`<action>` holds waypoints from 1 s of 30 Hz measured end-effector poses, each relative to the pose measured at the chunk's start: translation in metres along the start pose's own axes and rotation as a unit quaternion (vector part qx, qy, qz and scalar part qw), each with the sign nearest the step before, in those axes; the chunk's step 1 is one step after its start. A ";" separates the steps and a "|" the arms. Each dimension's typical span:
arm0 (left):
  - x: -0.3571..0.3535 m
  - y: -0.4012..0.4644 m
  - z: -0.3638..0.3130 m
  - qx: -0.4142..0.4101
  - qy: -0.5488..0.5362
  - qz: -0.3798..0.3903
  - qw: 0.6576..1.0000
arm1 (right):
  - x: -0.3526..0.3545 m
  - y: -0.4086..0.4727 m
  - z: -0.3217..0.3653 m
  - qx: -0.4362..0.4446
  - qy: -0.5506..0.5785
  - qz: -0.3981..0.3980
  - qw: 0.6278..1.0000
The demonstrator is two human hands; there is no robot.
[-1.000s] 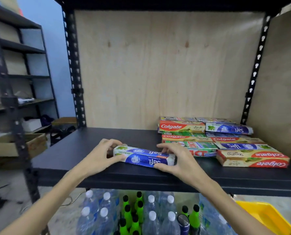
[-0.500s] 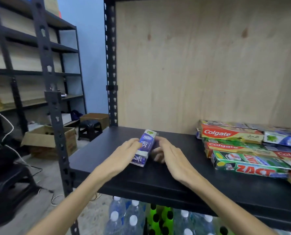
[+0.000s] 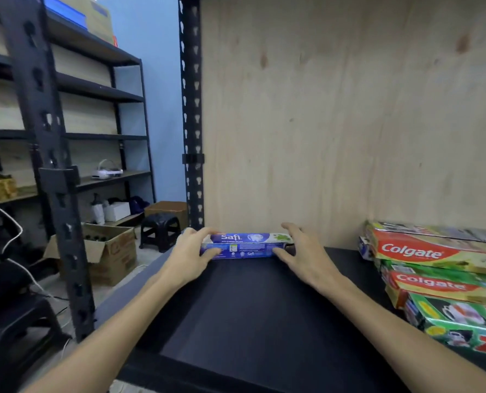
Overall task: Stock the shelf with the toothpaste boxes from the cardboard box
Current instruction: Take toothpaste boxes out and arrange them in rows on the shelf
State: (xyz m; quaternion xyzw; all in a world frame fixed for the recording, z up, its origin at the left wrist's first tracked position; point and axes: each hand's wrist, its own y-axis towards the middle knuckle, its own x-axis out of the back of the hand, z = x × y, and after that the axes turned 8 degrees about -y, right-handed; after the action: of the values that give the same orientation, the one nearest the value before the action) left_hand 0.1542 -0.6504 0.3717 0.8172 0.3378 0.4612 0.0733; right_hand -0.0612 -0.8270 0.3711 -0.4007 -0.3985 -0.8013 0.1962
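A blue and white Safi toothpaste box [image 3: 246,245] lies lengthwise at the back left of the black shelf [image 3: 253,313], against the plywood back panel. My left hand [image 3: 192,255] grips its left end and my right hand [image 3: 302,256] holds its right end with fingers spread over it. Stacked toothpaste boxes [image 3: 434,268], Colgate and a green one, fill the right side of the shelf. An open cardboard box [image 3: 105,251] stands on the floor to the left, beyond the rack post.
A black perforated post [image 3: 53,165] stands in the left foreground and another [image 3: 190,123] at the shelf's back left corner. A black stool [image 3: 159,229] and further racks stand at the left. A white cable [image 3: 15,231] hangs there.
The Safi box has gone from the shelf's front, been turned, and now lies lengthwise at the back against the panel. Both hands moved with it. The view has shifted left.
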 end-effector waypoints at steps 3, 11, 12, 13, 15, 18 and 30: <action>-0.006 0.030 0.008 0.017 0.009 -0.019 1.000 | -0.018 0.019 -0.002 0.000 0.038 -0.020 0.999; -0.018 0.070 0.035 0.040 -0.038 -0.058 0.997 | -0.032 0.040 -0.014 0.006 0.034 -0.044 0.998; -0.018 0.072 0.037 0.035 -0.049 -0.057 0.997 | -0.032 0.041 -0.016 0.007 0.034 -0.040 0.999; -0.018 0.073 0.040 0.031 -0.062 -0.058 0.996 | -0.032 0.042 -0.017 0.008 0.034 -0.038 0.999; -0.016 0.076 0.044 0.037 -0.086 -0.064 0.994 | -0.033 0.044 -0.017 0.009 0.033 -0.037 0.999; -0.017 0.078 0.047 0.048 -0.111 -0.070 0.990 | -0.034 0.045 -0.017 0.007 0.030 -0.043 0.999; -0.014 0.029 0.009 -0.008 -0.069 -0.115 0.991 | -0.009 -0.003 0.005 -0.026 -0.025 -0.078 0.996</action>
State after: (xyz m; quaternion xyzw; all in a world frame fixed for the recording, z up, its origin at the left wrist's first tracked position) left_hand 0.1706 -0.6795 0.3689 0.8022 0.4200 0.3946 0.1559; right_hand -0.0557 -0.8207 0.3645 -0.3929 -0.4121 -0.8144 0.1121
